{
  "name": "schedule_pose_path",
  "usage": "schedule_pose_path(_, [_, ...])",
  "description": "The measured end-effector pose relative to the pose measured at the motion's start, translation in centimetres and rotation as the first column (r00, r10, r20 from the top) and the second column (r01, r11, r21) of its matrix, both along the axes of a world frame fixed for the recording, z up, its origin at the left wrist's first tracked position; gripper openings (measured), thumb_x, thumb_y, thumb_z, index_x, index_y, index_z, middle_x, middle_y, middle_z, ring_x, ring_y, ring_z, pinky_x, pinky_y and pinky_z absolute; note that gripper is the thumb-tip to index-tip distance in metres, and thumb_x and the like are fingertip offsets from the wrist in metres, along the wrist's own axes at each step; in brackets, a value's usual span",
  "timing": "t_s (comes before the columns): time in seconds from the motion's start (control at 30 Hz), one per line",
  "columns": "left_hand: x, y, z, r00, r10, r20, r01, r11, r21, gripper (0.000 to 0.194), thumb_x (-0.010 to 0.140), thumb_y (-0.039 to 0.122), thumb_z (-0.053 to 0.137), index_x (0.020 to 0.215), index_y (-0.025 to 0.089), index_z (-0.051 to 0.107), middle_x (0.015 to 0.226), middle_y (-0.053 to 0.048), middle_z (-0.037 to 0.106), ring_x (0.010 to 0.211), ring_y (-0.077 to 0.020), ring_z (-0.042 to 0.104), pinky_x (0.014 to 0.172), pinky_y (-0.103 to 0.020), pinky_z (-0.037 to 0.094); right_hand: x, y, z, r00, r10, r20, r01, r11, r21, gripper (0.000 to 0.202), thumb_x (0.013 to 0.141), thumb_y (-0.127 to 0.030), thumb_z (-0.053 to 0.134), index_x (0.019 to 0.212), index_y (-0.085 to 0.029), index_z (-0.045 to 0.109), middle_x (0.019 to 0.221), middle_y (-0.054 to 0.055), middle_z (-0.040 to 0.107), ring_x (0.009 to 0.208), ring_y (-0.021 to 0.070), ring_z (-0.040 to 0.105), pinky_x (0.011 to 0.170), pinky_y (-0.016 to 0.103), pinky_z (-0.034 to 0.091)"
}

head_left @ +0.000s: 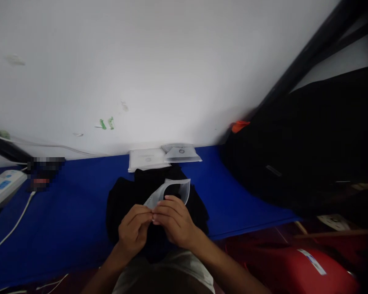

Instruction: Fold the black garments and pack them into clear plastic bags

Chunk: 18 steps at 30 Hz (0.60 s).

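A frosted, see-through plastic bag (184, 188) is between my two hands, tilted, its mouth gaping at the upper right with something black showing inside. My left hand (134, 228) pinches the bag's near left edge. Right against it, my right hand (176, 220) has its fingers bent over the bag, and the fingertips of both hands meet. Under the hands lies a heap of black cloth (119, 204), partly covered by them. Behind the heap, by the wall, are a flat white packet (144, 158) and frosted packets (184, 154) with a round mark.
Blue cloth (70, 212) covers the surface up to the white wall (171, 73). A white power strip (6, 185) with cables stands at the left. A large black bag (309, 143) takes up the right side. Below it is a red object (294, 269) with a label.
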<state>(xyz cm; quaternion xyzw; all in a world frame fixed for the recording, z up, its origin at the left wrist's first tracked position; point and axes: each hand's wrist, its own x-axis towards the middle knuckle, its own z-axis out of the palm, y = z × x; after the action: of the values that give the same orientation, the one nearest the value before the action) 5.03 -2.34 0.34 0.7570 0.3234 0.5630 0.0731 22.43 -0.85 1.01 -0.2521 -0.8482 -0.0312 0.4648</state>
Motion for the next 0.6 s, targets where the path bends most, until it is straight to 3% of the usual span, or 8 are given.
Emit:
schedule_pose_path(0.17, [-1.0,-0.5,0.5,0.995,0.096,0.043,-0.096,0.995,-0.004,0.013,0.092,0.009,0.057,0.094,0.019,0.065,0.085,-0.003,0.072,0.079,-0.0149,0.070,0.066,-0.027,0.060,4.0,2.9,-0.8,0.988,-0.053,0.147,0.053,0.999,0.006,0.026,0.096,-0.012,0.042,0.102,-0.023,0.065,0.103,0.004,0.074,0.107,0.0174,0.064,0.104,0.042,0.046])
schedule_pose_path(0.33, [-2.7,-0.4,0.5,0.971,0.211,0.113,-0.209,0.977,-0.030,0.013,0.089,0.007,0.061,0.091,0.019,0.066,0.084,-0.002,0.072,0.078,-0.0152,0.070,0.065,-0.027,0.058,8.1,5.3,-2.0,0.982,-0.129,0.140,0.137,0.989,-0.054,0.020,0.094,-0.011,0.049,0.104,-0.022,0.062,0.105,0.007,0.073,0.106,0.0211,0.064,0.098,0.046,0.049])
schedule_pose_path(0.5, [-2.5,-0.6,-0.1,0.984,0.067,0.167,-0.041,0.987,-0.154,0.010,0.091,0.011,0.058,0.090,0.019,0.065,0.082,-0.003,0.070,0.077,-0.0159,0.069,0.064,-0.028,0.057,8.1,4.3,-0.4,0.965,-0.140,0.223,0.199,0.942,-0.270,0.021,0.093,-0.019,0.054,0.113,-0.020,0.061,0.110,0.011,0.070,0.101,0.0246,0.063,0.092,0.048,0.050])
schedule_pose_path(0.6, [-1.7,-1.0,-0.4,0.980,-0.040,0.195,0.077,0.979,-0.188,0.012,0.094,0.012,0.054,0.094,0.019,0.064,0.083,-0.003,0.070,0.077,-0.0154,0.069,0.064,-0.027,0.058,5.9,3.1,1.0,0.939,0.008,0.345,0.121,0.928,-0.353,0.045,0.087,-0.024,0.060,0.131,-0.019,0.053,0.126,0.013,0.064,0.114,0.0270,0.059,0.099,0.048,0.046])
